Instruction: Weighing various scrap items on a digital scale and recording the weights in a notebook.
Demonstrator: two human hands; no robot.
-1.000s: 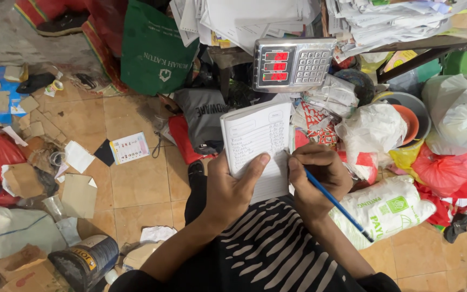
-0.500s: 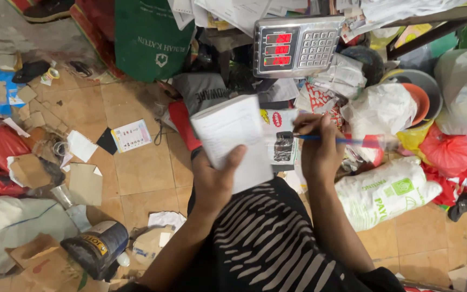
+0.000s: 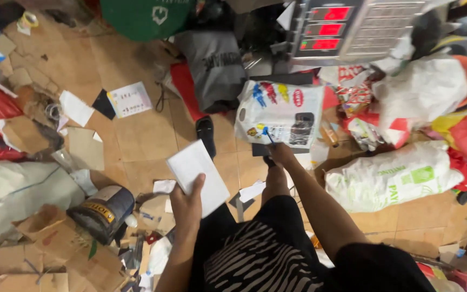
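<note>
Fingers (image 3: 197,183) over notepad (image 3: 198,176) edge, clear of pen (image 3: 267,134)

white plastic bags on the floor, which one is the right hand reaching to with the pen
The white bag with coloured pictures, just below the scale. The right hand points its blue pen at its lower edge; the green-printed bag lies farther right.

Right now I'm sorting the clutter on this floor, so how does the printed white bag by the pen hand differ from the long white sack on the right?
The printed bag is small, squarish and covered in bright multicoloured pictures; the sack is long, lies on its side and carries only green print. The right hand, holding a blue pen, reaches to the printed bag's lower edge; the sack lies untouched. The sack looks stuffed, the bag flatter. Both are white plastic.
</note>
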